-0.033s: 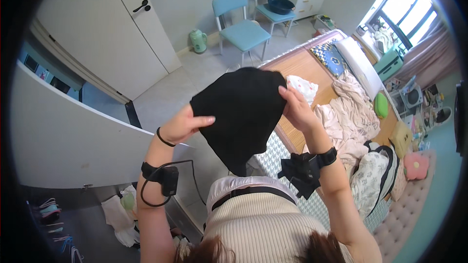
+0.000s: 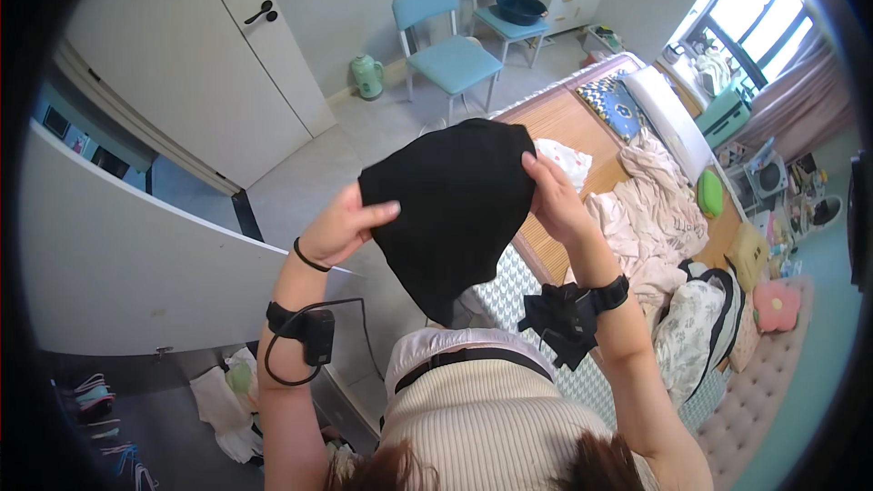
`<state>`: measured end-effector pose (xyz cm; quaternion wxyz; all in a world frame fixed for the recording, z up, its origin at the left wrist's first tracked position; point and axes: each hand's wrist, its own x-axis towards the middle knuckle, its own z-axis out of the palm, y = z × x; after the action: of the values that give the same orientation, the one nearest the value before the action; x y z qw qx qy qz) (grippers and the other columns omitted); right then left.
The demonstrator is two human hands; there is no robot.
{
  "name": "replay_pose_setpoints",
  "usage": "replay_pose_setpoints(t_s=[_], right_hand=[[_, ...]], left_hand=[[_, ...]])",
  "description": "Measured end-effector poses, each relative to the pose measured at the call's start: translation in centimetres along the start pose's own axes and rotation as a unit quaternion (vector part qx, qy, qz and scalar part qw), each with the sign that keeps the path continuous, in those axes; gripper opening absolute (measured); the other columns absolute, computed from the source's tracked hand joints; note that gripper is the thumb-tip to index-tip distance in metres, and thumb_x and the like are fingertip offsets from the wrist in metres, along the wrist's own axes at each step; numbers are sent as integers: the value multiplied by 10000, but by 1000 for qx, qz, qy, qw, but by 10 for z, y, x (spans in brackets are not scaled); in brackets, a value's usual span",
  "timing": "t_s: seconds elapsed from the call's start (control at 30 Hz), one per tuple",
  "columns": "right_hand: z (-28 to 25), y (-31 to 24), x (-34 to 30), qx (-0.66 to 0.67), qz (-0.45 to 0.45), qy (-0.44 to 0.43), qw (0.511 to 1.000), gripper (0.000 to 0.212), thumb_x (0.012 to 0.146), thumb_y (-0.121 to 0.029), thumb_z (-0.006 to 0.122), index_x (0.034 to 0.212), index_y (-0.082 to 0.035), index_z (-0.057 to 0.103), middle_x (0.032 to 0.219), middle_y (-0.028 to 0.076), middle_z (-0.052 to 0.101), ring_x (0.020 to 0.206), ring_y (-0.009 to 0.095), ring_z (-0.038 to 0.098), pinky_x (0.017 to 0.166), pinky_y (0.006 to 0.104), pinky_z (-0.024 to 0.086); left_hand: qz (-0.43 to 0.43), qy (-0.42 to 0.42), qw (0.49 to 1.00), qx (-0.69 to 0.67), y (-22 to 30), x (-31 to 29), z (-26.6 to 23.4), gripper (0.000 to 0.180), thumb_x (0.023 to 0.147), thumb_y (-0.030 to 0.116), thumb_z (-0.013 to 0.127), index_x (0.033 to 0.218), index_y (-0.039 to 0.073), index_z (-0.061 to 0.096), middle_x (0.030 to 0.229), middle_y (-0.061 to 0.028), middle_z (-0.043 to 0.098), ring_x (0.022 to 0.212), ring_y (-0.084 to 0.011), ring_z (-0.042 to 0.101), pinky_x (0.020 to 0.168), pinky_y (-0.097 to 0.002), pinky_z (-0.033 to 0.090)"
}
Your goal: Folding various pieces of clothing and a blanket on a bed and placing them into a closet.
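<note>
I hold a piece of black cloth spread out in front of my waist, with its lower end hanging in a narrow point. It looks like a garment or part of one; its exact kind is not clear. My left hand grips its left edge, thumb on top and fingers behind. On the upper right edge, my right hand pinches the cloth between thumb and fingers. The fingers behind the cloth are hidden. A black strapped device with a cable sits on my left forearm, and another black device on my right.
To my right is a bed with a wooden mat, a crumpled pink quilt and pillows. A pale curved panel stands at left above hangers and clothes. Blue chairs and a green flask are ahead.
My left hand and the black cloth have shifted up very slightly in the view. Both hands keep the same hold.
</note>
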<state>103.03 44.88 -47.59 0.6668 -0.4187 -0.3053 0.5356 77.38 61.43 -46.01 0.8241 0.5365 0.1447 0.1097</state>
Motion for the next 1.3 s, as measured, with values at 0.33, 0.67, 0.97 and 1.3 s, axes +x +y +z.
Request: replay_pose_setpoints(t_s=[0.33, 0.67, 0.97, 1.3], right_hand=[[-22, 42, 3, -69, 33, -11, 997, 387, 920, -240, 579, 1231, -20, 511, 1152, 42, 600, 1042, 129, 567, 919, 288, 442], [-42, 15, 21, -117, -4, 115, 986, 436, 825, -102, 688, 1186, 19, 476, 1038, 111, 609, 925, 166, 608, 741, 271, 501], [-59, -31, -7, -224, 11, 122, 967, 511, 721, 55, 694, 1204, 32, 528, 1029, 118, 613, 900, 170, 605, 769, 246, 491], [-107, -20, -36, -528, -113, 229, 810, 300, 824, -33, 617, 1123, -33, 590, 1019, 50, 636, 915, 162, 591, 790, 272, 465]], left_hand=[[73, 24, 985, -152, -26, 56, 12, 484, 884, 28, 559, 1334, 8, 383, 1228, -89, 546, 1094, -170, 562, 957, -309, 442], [107, 74, 986, 102, -31, 83, 5, 617, 918, 70, 536, 1443, 79, 213, 1104, -103, 599, 987, -146, 586, 872, -288, 468], [87, 10, 980, 181, -29, 125, 43, 449, 841, 13, 615, 1262, -2, 457, 977, -72, 645, 888, -116, 613, 798, -234, 485], [23, -53, 940, 335, -40, 189, 67, 233, 852, 70, 621, 1078, 31, 581, 864, -38, 632, 768, -81, 591, 671, -204, 464]])
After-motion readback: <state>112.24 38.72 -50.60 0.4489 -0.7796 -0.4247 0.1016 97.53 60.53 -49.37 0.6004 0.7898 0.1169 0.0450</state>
